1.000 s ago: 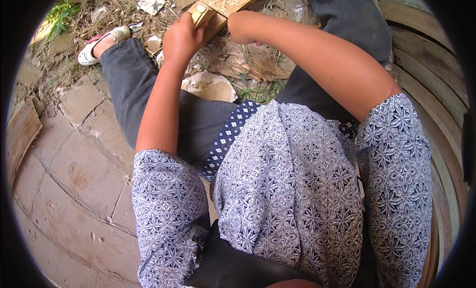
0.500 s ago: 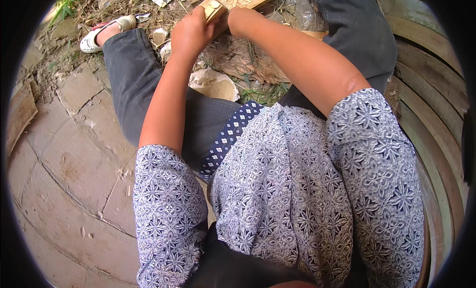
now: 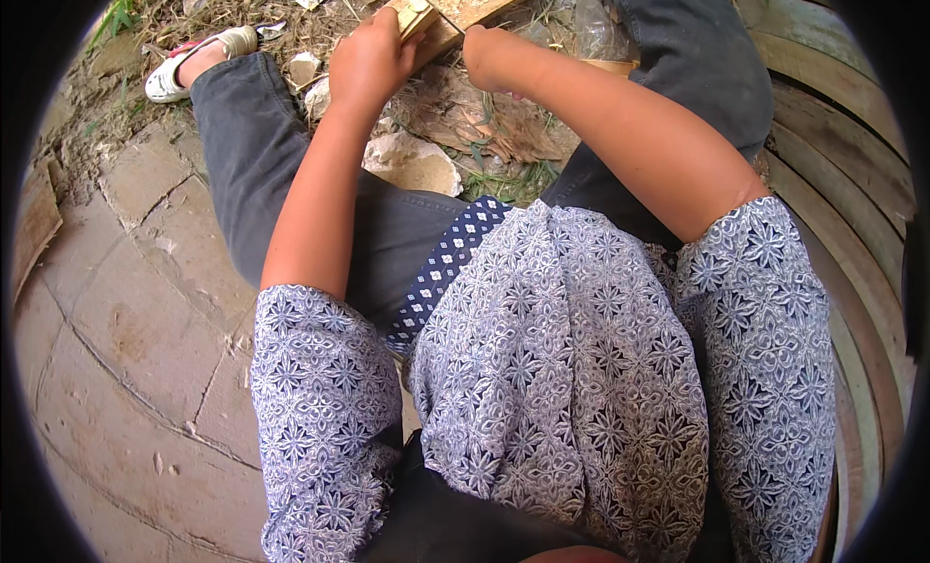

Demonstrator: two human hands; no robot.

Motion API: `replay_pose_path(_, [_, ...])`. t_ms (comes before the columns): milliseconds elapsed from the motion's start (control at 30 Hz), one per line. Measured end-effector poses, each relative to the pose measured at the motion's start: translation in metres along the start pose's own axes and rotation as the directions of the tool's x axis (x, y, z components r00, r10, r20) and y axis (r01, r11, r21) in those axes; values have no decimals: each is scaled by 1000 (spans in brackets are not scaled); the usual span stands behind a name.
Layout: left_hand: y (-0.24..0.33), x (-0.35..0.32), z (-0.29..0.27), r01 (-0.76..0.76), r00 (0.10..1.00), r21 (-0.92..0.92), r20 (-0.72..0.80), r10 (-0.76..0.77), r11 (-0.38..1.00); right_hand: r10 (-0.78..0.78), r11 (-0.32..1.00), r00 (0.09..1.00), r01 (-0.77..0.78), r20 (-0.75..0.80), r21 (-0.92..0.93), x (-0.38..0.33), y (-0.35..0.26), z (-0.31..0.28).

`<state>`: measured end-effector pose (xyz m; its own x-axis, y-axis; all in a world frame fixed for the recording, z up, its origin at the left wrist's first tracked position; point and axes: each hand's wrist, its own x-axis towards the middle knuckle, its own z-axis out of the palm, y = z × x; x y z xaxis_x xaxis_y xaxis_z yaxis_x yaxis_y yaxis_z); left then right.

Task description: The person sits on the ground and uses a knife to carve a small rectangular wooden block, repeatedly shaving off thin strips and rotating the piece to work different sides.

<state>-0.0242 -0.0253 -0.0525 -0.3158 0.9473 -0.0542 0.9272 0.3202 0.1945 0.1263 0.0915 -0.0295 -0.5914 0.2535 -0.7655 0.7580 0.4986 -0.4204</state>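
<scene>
**Left hand (image 3: 368, 64) gripping small wood block (image 3: 417, 18) at board edge**

Block is at top centre, against the wooden board (image 3: 494, 1), left fingers closed round it; right hand (image 3: 489, 57) is just beside, a thin dark strip (image 3: 444, 15) running from it past the block; its fingers are hidden, so can't tell whether it grips that strip. Container-like item: crumpled clear plastic (image 3: 596, 28), near the right knee. Surface: soil with dry straw litter up top; mortared paving slabs (image 3: 145, 311) lower left; long planks (image 3: 823, 127) down the right side, bowed by the lens; green grass (image 3: 121, 15) at upper left. Materials: block and board pale yellow-brown, straight-edged; flaky brown wood slab (image 3: 484, 112) below the hands; rough whitish broken chunk (image 3: 412, 164) nearer the body; white clog (image 3: 172, 78) on the left foot; dark grey trousers (image 3: 242, 146); floral-print shirt (image 3: 562, 369).
</scene>
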Motion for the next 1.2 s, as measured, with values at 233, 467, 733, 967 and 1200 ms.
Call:
replay_pose_path(233, [4, -6, 1, 18, 1000, -5, 2, -18, 1000, 0, 985, 999, -6, -39, -170, 42, 5, 20])
replay_pose_path(467, [-12, 11, -7, 25, 998, -53, 60, -22, 998, 16, 997, 997, -21, 80, 69, 21, 9, -16])
replay_pose_path(733, [0, 6, -6, 33, 998, -46, 56, -30, 998, -33, 995, 992, 44, 122, -84, 11, -4, -13])
replay_pose_path(967, [-11, 5, -2, 29, 999, -76, 42, -26, 997, 24, 999, 996, -26, 87, 19, 29, 6, -10])
replay_pose_path(1200, [-73, 36, -6, 143, 965, -261, 249, -77, 955, -2, 978, 1000, -1, 11, 207, 26, 28, -18])
